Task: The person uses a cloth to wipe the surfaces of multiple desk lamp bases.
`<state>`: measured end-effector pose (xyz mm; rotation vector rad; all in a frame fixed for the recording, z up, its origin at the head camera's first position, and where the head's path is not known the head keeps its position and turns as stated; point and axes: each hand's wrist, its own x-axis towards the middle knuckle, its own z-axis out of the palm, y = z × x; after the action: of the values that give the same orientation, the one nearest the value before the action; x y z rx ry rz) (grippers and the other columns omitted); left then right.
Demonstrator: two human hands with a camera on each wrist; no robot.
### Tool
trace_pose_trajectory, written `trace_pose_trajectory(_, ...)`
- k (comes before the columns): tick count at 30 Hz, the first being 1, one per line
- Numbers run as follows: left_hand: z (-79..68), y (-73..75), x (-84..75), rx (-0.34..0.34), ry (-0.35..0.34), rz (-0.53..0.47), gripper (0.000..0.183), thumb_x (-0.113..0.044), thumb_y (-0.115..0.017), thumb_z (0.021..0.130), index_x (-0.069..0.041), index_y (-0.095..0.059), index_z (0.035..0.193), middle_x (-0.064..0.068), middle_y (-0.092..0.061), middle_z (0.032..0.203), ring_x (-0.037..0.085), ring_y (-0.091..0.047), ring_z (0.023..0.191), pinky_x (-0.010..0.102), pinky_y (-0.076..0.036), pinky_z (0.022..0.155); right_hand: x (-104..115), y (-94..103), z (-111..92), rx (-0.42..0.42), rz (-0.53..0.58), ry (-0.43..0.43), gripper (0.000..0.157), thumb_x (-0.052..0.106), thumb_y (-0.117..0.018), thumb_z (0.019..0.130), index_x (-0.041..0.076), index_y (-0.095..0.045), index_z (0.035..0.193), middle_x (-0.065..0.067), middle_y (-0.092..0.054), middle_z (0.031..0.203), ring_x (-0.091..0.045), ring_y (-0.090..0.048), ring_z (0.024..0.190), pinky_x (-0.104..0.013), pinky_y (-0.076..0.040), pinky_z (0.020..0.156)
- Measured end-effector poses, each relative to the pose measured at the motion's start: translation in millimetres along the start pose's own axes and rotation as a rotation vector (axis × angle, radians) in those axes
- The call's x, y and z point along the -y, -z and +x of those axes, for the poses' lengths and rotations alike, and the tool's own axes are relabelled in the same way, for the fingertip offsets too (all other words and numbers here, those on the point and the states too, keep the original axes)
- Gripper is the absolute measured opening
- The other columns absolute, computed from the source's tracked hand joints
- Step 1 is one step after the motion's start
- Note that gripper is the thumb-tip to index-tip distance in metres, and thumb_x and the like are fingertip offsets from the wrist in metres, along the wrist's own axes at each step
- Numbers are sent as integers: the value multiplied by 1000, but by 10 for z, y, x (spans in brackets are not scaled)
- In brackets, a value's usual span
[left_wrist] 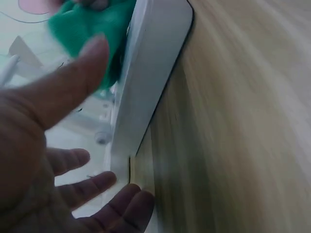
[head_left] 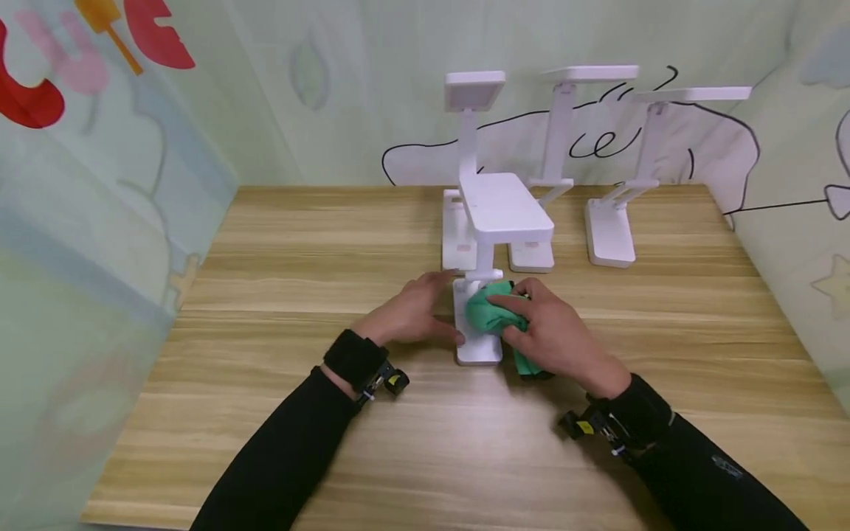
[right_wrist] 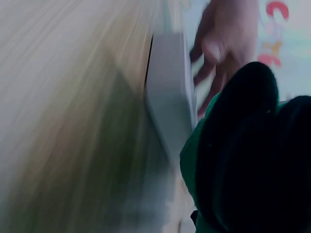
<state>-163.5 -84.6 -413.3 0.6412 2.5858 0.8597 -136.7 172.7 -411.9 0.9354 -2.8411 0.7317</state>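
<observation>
A white folding desk lamp stands upright on the table, its flat base (head_left: 479, 349) between my two hands and its square head (head_left: 508, 206) above them. My right hand (head_left: 554, 332) grips a bunched green cloth (head_left: 491, 313) and presses it onto the top of the base; part of the cloth hangs down the base's right side. At the left edge of the base is my left hand (head_left: 415, 310), thumb and fingers spread. In the left wrist view its fingers (left_wrist: 87, 187) are loosely bent beside the base; whether they touch it I cannot tell.
Behind this lamp stand three more white desk lamps, with bases on the left (head_left: 458, 236), in the middle (head_left: 531, 258) and on the right (head_left: 611, 240). They sit near the back of the wood-grain table (head_left: 319, 251), against a printed curtain (head_left: 319, 88).
</observation>
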Motion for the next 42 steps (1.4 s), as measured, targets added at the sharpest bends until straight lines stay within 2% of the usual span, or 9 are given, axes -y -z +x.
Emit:
trace_pose_trajectory(4, 85, -33, -19, 35, -37, 18, 114, -52, -83, 67, -14, -20, 154, 12, -25, 157, 32, -28, 134, 44, -31, 111, 130, -77, 152, 1, -120, 100, 47, 18, -63, 81, 14, -64, 128, -12, -51, 105, -21, -47, 87, -37, -48, 67)
trace_pose_trajectory(9, 125, -51, -42, 6, -51, 63, 112, -47, -86, 66, -8, -24, 151, 12, -32, 154, 32, -34, 128, 42, -29, 110, 188, -116, 246, 20, -236, 124, 42, 21, -64, 82, 15, -67, 123, -12, -55, 101, -21, -49, 86, -38, -51, 63)
trace_pose_trajectory(16, 126, -57, -38, 29, -30, 45, 114, -51, -84, 67, -10, -20, 153, 11, -28, 156, 30, -31, 131, 40, -28, 112, 159, -29, 197, 120, -257, -42, 41, 25, -61, 84, 20, -67, 125, -9, -55, 99, -20, -51, 83, -36, -47, 53)
trace_pose_trajectory(20, 134, -64, -19, 37, -25, 49, 113, -51, -83, 68, -9, -21, 152, 10, -29, 156, 26, -33, 129, 38, -30, 110, 148, 62, 133, 141, -304, -104, 29, 23, -62, 82, 19, -73, 109, -8, -53, 90, -19, -50, 75, -34, -42, 46)
trace_pose_trajectory(23, 136, -67, 1, 43, -24, 41, 111, -50, -83, 68, -10, -22, 151, 8, -31, 155, 23, -34, 128, 37, -31, 109, 195, 79, 107, 77, -338, -38, 23, 20, -65, 79, 16, -73, 100, -9, -53, 85, -20, -49, 71, -34, -43, 44)
trace_pose_trajectory(29, 142, -71, 38, -4, -124, 93, 106, -46, -85, 68, -7, -27, 148, 12, -38, 150, 20, -39, 129, 40, -28, 108, 365, -106, 243, 9, -317, 168, 41, 22, -64, 81, 9, -68, 120, -15, -55, 93, -21, -50, 75, -38, -53, 56)
trace_pose_trajectory(32, 146, -72, 43, -7, -131, 105, 108, -47, -85, 68, -6, -26, 149, 13, -38, 150, 20, -40, 130, 41, -27, 109, 394, -169, 296, 48, -315, 105, 41, 25, -64, 82, 14, -67, 121, -15, -51, 91, -21, -49, 68, -40, -52, 53)
trace_pose_trajectory(38, 140, -53, 31, 23, -49, 51, 113, -52, -83, 68, -11, -21, 153, 10, -31, 155, 28, -33, 131, 41, -25, 113, 301, -88, 267, 172, -268, -138, 47, 28, -56, 88, 23, -59, 134, -13, -48, 93, -21, -48, 67, -34, -42, 43)
trace_pose_trajectory(42, 121, -42, 26, 35, -18, 41, 113, -53, -82, 68, -11, -20, 153, 10, -29, 156, 30, -31, 131, 40, -29, 111, 264, -5, 196, 160, -302, -161, 40, 21, -57, 85, 19, -66, 124, -12, -48, 86, -21, -45, 66, -30, -36, 39)
